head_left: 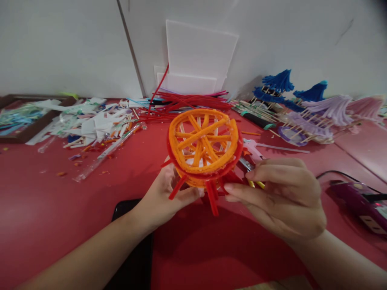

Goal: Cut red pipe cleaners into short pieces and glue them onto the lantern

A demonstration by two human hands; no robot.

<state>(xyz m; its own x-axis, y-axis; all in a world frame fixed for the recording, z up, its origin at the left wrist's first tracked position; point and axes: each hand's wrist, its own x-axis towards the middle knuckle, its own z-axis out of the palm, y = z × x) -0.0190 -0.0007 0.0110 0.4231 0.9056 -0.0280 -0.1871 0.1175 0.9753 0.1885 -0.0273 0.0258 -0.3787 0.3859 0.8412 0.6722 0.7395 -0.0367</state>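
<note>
A round pipe-cleaner model (202,135) is in the middle of the head view. Orange strips cross like spokes inside its orange ring, with a red band around the edge and pale sticks visible beneath. My left hand (165,193) is closed around its lower left side, some fingers hidden behind it. Several short red pipe-cleaner pieces (213,201) stick out from the near edge. At the right side, my right hand (281,195) pinches a red pipe-cleaner piece (231,179) against the model. Just behind those fingers lies a cutting tool (246,164) with yellow handles.
Behind are red pipe cleaners (187,100) and white boards (201,52). Scraps (111,121) and a framed tray (22,137) lie left; blue and lilac tiered models (328,106) stand right. A pink glue gun (256,151), purple power strip (359,207) and black phone (133,249) surround my hands.
</note>
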